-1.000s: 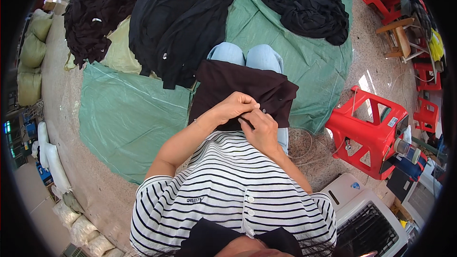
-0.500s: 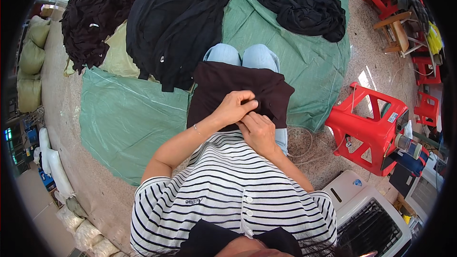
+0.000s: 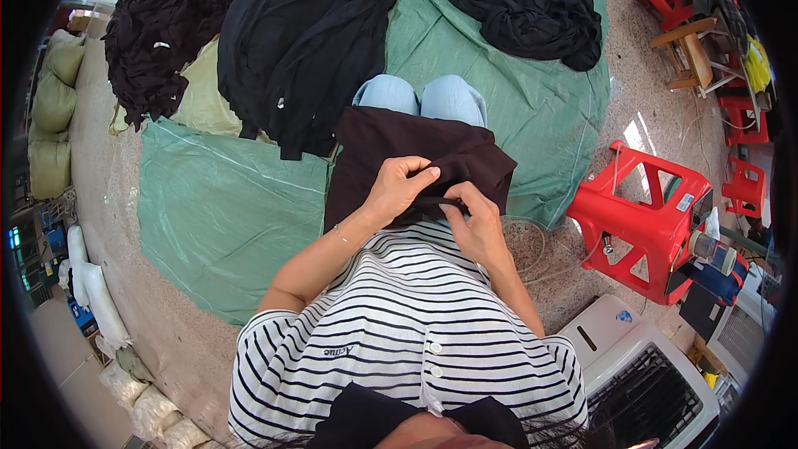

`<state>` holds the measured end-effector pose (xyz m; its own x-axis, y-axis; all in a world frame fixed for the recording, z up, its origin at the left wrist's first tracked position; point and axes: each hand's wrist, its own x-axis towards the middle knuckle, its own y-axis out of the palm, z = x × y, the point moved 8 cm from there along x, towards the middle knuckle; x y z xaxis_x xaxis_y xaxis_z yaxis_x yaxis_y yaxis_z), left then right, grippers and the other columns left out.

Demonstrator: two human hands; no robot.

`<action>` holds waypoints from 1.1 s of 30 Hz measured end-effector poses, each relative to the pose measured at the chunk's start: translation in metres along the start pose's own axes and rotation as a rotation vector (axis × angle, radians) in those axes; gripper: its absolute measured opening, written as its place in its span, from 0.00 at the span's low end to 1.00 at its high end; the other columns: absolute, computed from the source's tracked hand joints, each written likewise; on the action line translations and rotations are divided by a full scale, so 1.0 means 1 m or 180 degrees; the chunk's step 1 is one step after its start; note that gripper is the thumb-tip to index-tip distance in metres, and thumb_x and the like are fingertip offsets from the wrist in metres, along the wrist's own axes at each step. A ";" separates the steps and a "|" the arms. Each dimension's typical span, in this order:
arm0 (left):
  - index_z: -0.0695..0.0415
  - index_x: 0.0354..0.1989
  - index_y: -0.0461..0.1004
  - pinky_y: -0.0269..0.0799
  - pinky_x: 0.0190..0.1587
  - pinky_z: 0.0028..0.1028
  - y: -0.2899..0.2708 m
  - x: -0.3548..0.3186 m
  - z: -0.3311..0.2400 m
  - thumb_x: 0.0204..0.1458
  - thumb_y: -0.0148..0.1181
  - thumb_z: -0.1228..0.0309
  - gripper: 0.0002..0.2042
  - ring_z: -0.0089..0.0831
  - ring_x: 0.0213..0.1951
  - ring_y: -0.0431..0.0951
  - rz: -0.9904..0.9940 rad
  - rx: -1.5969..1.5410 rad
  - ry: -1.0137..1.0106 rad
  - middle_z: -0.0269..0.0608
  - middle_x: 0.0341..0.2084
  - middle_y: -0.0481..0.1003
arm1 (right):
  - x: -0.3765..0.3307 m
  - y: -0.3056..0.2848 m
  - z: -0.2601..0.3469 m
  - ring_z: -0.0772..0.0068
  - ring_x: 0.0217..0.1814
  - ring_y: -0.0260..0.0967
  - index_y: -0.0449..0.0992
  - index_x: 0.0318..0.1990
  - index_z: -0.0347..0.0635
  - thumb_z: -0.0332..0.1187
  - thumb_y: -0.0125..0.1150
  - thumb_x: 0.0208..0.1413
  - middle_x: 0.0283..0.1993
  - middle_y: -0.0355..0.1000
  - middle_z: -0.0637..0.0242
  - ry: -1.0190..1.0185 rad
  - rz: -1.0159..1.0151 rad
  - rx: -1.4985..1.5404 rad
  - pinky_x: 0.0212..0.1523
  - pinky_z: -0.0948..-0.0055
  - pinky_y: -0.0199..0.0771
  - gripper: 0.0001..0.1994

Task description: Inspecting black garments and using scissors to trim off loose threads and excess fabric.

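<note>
Across my lap lies a dark brown garment (image 3: 374, 145), spread over my light blue trousers. My left hand (image 3: 401, 189) pinches a fold of it between thumb and fingers. Close beside it on the right, my right hand (image 3: 474, 214) grips the garment's edge, its thumb and fingers closed on the cloth. A raised fold of fabric stretches between the two hands. Whether anything small is tucked inside the fingers is hidden.
Beyond my knees, a black heap of garments (image 3: 307, 41), a dark brown heap (image 3: 166, 25) and another black heap (image 3: 540, 17) lie on green sheeting (image 3: 233, 216). A red stool (image 3: 640, 220) stands at right, near a white appliance with a black grille (image 3: 648, 366).
My hands have moved apart. The right hand has shifted to the right and turned, now gripping the garment's edge, and the cloth between them is lifted into a fold.
</note>
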<state>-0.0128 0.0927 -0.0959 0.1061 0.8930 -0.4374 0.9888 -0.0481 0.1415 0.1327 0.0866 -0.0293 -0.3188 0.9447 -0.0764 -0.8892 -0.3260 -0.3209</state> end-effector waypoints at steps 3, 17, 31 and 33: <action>0.66 0.31 0.78 0.63 0.28 0.18 -0.001 -0.001 -0.005 0.56 0.60 0.70 0.09 0.12 0.26 0.66 -0.0097 -0.0017 0.0242 0.26 0.23 0.74 | 0.000 0.006 0.007 0.59 0.31 0.72 0.75 0.35 0.34 0.20 0.64 0.47 0.31 0.71 0.59 -0.0312 0.0166 -0.0124 0.31 0.69 0.70 0.07; 0.64 0.27 0.79 0.56 0.25 0.17 -0.003 -0.004 0.010 0.51 0.63 0.73 0.07 0.10 0.24 0.63 0.0412 -0.0082 -0.0250 0.24 0.20 0.71 | -0.004 0.003 0.016 0.64 0.28 0.71 0.77 0.34 0.35 0.17 0.67 0.43 0.28 0.71 0.61 -0.0766 -0.0767 -0.0499 0.30 0.73 0.70 0.09; 0.68 0.32 0.76 0.65 0.30 0.22 0.000 -0.021 -0.014 0.54 0.60 0.74 0.07 0.18 0.27 0.69 0.0280 0.0896 0.0748 0.35 0.23 0.73 | -0.002 0.004 0.010 0.64 0.28 0.71 0.78 0.36 0.35 0.17 0.67 0.43 0.28 0.71 0.61 -0.0740 -0.0649 -0.0489 0.29 0.72 0.71 0.10; 0.68 0.33 0.76 0.66 0.31 0.22 0.002 -0.024 -0.019 0.53 0.61 0.74 0.07 0.20 0.27 0.70 0.0291 0.0950 0.0933 0.37 0.24 0.73 | -0.003 0.004 0.010 0.63 0.27 0.71 0.77 0.36 0.36 0.18 0.67 0.43 0.28 0.70 0.61 -0.0795 -0.0658 -0.0474 0.28 0.71 0.70 0.10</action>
<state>-0.0153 0.0798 -0.0686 0.2028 0.9664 -0.1581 0.9684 -0.2219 -0.1139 0.1269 0.0821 -0.0205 -0.2237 0.9467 0.2318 -0.8917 -0.1028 -0.4408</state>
